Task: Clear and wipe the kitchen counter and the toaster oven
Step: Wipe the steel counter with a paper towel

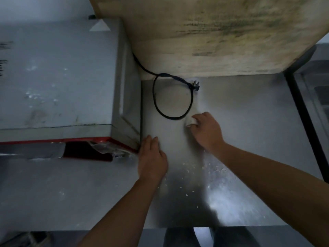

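Observation:
The grey toaster oven (58, 77) with a red front edge fills the left of the steel counter (249, 122); its dusty top faces me. My left hand (152, 157) lies flat on the counter, fingers together, right beside the oven's front right corner. My right hand (206, 130) is closed around a small white wad of cloth or tissue (190, 120) and presses it on the counter. The wad touches the loop of the oven's black power cord (173, 97), whose plug lies unplugged near the back.
A large worn wooden cutting board (213, 32) leans upright at the back of the counter. Pale crumbs (210, 168) are scattered on the steel toward the front edge. A black frame edge (302, 113) borders the counter on the right.

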Tool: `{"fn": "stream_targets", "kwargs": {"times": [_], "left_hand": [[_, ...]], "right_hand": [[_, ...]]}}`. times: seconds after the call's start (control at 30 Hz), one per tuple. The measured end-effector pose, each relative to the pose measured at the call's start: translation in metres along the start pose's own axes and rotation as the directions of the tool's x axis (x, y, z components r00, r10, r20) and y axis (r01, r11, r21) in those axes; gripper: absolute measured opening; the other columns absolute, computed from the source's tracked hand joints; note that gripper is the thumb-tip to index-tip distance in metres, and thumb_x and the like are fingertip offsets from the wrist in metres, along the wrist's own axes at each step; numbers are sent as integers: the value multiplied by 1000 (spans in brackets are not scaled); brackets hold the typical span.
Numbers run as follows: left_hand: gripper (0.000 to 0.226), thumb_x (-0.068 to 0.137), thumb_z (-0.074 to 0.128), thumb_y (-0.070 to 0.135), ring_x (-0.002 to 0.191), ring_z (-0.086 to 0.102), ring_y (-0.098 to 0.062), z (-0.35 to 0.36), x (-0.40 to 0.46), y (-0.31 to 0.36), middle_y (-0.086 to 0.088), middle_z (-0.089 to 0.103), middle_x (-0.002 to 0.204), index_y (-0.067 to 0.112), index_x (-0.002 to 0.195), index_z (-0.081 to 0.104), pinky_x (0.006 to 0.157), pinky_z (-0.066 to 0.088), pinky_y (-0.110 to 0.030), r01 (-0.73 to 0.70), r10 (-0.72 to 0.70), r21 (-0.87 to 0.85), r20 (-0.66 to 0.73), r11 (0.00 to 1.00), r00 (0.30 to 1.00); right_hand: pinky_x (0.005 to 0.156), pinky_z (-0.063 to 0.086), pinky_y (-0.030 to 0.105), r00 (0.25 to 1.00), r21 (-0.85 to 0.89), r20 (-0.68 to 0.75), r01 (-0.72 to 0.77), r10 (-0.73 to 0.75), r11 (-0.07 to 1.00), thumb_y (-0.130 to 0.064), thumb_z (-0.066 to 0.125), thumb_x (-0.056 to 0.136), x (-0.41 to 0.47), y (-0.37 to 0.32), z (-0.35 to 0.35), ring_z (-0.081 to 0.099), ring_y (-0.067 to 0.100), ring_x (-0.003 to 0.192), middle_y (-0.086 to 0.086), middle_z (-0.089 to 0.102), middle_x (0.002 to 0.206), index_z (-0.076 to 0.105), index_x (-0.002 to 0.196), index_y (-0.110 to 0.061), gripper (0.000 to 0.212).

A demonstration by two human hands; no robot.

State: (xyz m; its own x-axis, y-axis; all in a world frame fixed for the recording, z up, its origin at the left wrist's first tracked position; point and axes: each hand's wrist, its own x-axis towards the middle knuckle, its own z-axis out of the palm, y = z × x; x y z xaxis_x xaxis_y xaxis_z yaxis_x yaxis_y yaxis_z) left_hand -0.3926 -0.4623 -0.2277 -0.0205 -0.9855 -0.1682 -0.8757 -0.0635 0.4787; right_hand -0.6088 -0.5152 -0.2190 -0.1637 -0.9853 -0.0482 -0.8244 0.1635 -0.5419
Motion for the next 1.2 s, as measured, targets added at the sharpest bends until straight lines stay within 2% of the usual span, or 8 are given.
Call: {"fn": "stream_targets", "kwargs": {"times": [0.13,0.23,0.33,0.43,0.5,0.57,0.7,1.2], "left_hand": [[52,99,47,17,149,23,-23,-3,-15,-2,-6,26,162,13,150,40,119,18,-29,-11,13,-38,62,999,998],[45,100,47,16,142,36,-27,-1,-26,-9,-10,41,154,12,145,49,118,24,-33,-33,34,-12,84,999,996],[35,88,54,8,110,64,-32,-3,-32,-16,-11,67,124,8,120,68,101,41,-33,-112,110,33,49,993,993],[46,73,37,14,85,69,-29,-12,-36,-14,-8,72,101,10,100,74,83,47,-29,-182,184,26,-49,983,982],[52,73,32,13,90,70,-31,-17,-39,-6,-12,72,104,7,101,75,85,52,-29,-140,135,-40,-111,989,985],[47,78,38,4,102,67,-32,-21,-43,2,-14,70,114,6,108,74,95,43,-24,-7,-5,-129,-94,992,996],[36,90,55,-2,112,62,-26,-29,-54,18,-5,67,126,13,118,72,92,32,-14,152,-164,-151,-66,977,984],[43,82,49,4,111,64,-27,-50,-116,11,-11,64,130,10,118,71,97,41,-27,201,-212,-78,-181,976,960]], "right_hand": [[86,46,33,989,-137,119,-71,88,988,-24,59,92,-2,19,-8,61,29,99,8,57,116,66,121,-15,32],[86,47,34,977,-166,197,-46,79,985,-25,56,93,-24,23,-3,61,31,98,9,58,114,66,121,-17,32],[86,47,34,959,-147,283,16,26,989,-31,54,95,-45,18,1,61,26,97,5,57,111,64,121,-21,30],[85,46,32,935,-149,356,63,-6,987,-33,54,96,-52,20,2,61,24,96,3,56,112,64,121,-23,29],[85,46,32,920,-144,391,71,-9,987,-31,54,95,-54,21,-1,60,25,96,3,55,113,63,122,-22,29],[86,45,32,906,-144,423,78,-9,986,-27,54,94,-54,21,-5,60,26,98,3,54,113,63,122,-22,29],[84,43,31,896,-164,444,98,-15,982,-21,55,92,-61,16,-6,60,29,99,5,54,114,62,122,-17,31],[94,43,31,822,-110,565,157,-68,982,-33,54,97,-74,14,-13,58,27,110,7,56,120,62,128,-22,34]]}}
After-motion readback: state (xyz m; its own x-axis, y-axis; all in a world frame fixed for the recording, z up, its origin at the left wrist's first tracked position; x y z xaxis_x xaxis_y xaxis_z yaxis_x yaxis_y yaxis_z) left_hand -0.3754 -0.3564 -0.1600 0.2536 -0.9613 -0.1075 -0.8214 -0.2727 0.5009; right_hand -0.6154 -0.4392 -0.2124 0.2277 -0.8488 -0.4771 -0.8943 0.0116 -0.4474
